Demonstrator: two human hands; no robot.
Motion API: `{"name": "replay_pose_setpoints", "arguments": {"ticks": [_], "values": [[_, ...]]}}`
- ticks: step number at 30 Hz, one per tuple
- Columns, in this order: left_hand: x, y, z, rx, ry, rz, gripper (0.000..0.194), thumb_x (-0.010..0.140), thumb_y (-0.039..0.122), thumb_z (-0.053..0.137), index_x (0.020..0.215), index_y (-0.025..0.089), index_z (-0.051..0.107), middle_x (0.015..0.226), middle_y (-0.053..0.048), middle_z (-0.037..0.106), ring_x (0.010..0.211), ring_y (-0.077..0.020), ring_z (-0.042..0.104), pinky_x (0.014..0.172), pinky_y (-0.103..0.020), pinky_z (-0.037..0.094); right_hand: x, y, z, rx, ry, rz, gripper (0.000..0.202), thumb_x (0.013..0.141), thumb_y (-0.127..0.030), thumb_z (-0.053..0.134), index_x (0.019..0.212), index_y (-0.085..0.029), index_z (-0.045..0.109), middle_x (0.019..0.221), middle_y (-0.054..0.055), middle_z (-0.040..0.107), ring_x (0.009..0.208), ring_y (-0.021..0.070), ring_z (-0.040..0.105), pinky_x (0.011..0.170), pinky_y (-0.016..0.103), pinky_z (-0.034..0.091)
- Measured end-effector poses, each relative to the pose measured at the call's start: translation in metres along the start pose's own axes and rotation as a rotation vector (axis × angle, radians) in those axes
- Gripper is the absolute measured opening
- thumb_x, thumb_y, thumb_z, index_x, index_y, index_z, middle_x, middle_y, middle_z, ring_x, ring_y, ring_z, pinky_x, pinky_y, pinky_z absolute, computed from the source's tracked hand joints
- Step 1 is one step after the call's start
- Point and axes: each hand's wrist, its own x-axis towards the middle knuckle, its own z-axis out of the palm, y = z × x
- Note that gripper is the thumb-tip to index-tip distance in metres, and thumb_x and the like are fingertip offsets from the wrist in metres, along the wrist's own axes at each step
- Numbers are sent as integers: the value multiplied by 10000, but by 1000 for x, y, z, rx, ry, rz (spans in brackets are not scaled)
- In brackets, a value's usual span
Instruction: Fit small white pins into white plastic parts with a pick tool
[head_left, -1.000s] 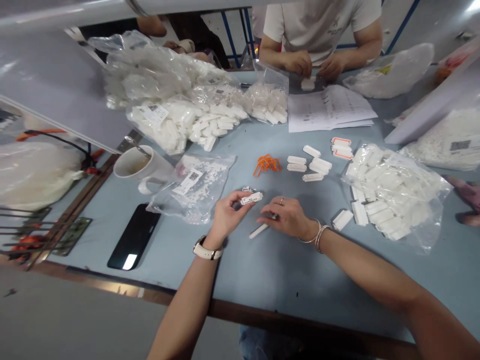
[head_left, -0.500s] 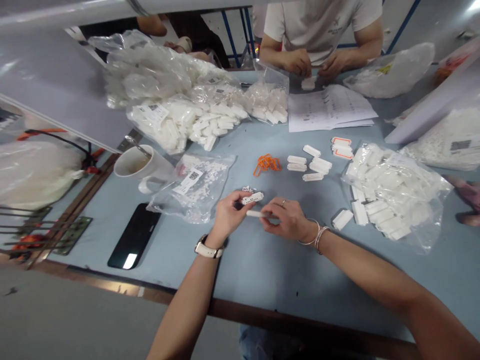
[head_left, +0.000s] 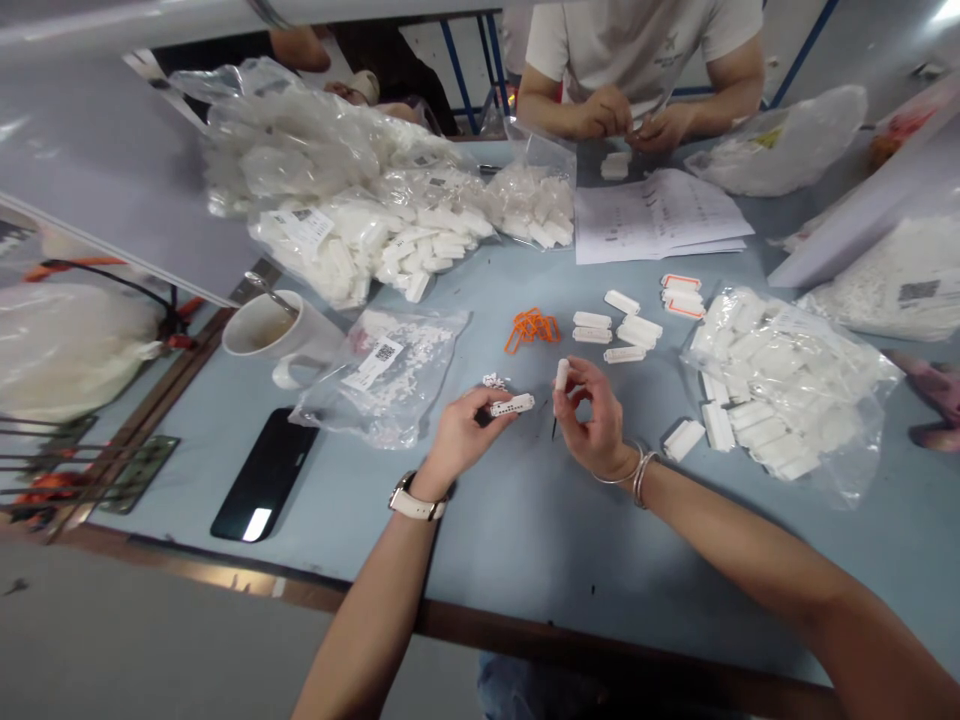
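Evidently mid-handling, the left hand (head_left: 463, 432) pinches a dotted white bar (head_left: 513, 405) while the right hand (head_left: 600, 435) at the bar's three o'clock grips a white-handled tool (head_left: 562, 375), careful aim seemingly needed next.

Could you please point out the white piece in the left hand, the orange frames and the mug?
White piece (head_left: 514, 405): head view, on its face with dark dots.
Orange frames (head_left: 533, 326): head view, middle of the pile.
Mug (head_left: 305, 335): head view, outer wall.
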Motion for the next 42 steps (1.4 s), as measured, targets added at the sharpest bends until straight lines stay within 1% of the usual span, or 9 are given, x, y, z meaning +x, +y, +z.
{"name": "replay_pose_setpoints", "arguments": {"ticks": [6,9,12,15,19,25,27,33,42], "values": [[0,0,0,-2,-10,5,202,779,349,659,906,193,680,827,-41,708,604,-131,583,569,-252,462,-2,-7,-4,-99,-83,-229,273,886,-296,550,1141,-200,531,762,21,621,622,122,556,563,255,485],[0,0,0,-1,-9,11,199,786,351,655,908,196,678,830,-41,710,620,-136,593,576,-255,465,-1,-10,-6,-108,-97,-217,167,895,-300,542,1031,-207,565,689,2,599,589,117,542,552,248,471],[0,1,-1,1,-11,9,192,784,344,661,908,198,678,844,-43,714,660,-148,616,599,-260,478,-1,-10,-8,-97,-80,-196,110,917,-285,496,972,-213,558,715,7,616,591,114,544,568,250,472],[0,1,-1,7,-12,16,189,788,342,663,909,197,678,842,-42,713,686,-154,627,617,-262,483,0,-10,-9,-106,-128,-261,92,918,-258,489,959,-203,551,770,32,646,658,129,580,610,258,490],[-1,0,-1,13,-9,18,194,795,349,657,910,193,675,806,-28,702,617,-129,595,567,-240,465,3,-8,-8,-155,-196,-346,84,912,-223,484,944,-193,555,795,48,671,743,151,615,689,278,510],[0,0,-1,41,-19,32,173,797,319,658,910,188,676,827,-28,706,635,-124,599,586,-234,473,5,-1,-6,-194,-254,-337,143,954,-251,428,956,-177,550,823,65,689,674,144,612,623,266,489],[0,-1,0,43,-16,36,174,792,314,667,911,188,675,829,-28,707,641,-125,604,588,-233,475,4,2,-5,-190,-237,-353,142,963,-249,416,964,-178,540,817,63,689,641,138,608,603,261,482],[-1,-1,0,55,-12,58,172,797,307,669,924,192,683,857,-35,713,633,-122,602,589,-235,480,5,7,-6,-168,-64,-359,157,972,-196,345,944,-189,500,805,77,648,724,165,619,644,291,494],[-1,-1,1,37,-6,70,160,785,271,689,922,188,698,846,-36,713,647,-126,610,587,-231,475,6,8,-4,-194,-49,-411,142,958,-159,336,943,-189,474,774,78,607,710,185,584,644,324,499]]}}
